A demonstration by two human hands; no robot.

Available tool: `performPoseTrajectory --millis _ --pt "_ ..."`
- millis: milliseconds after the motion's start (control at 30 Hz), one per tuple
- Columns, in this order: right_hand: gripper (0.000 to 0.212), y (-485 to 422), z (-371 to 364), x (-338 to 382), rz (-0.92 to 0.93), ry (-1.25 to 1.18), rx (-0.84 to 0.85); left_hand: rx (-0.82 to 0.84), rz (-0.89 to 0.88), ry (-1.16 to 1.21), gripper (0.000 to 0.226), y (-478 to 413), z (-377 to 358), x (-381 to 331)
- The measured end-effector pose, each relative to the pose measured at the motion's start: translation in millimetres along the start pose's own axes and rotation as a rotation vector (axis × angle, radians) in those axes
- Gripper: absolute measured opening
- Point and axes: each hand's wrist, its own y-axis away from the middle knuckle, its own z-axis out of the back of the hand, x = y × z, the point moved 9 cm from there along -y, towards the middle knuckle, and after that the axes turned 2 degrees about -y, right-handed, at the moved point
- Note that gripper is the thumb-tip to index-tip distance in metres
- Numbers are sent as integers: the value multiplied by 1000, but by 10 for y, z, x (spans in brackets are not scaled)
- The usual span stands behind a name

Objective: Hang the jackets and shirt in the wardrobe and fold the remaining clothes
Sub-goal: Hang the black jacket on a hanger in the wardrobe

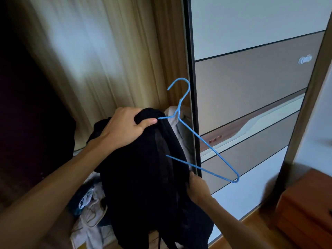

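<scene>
A person's left hand point(125, 125) is gripping the top of a black jacket point(143, 177), fingers curled over the cloth where one arm of a blue hanger point(201, 139) is going under it; the right hand point(197, 187) is clutching the jacket's lower edge; the jacket is hanging between both hands beside the closed wardrobe door point(251, 78), above a pile of clothes point(89, 203).
</scene>
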Motion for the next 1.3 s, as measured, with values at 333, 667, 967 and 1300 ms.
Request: performPoseTrajectory --millis 333,667,967,1300 --pt "36 -379 1416 167 165 78 -126 51 284 -8 27 828 325 1037" --pt "17 59 2185 1351 279 -180 -185 -87 490 64 29 996 370 1143" --pt "26 706 2023 2678 555 -384 -339 -177 794 872 42 865 65 806" --pt "50 726 2981 2705 768 34 -534 -424 667 1011 39 736 1151 1138"
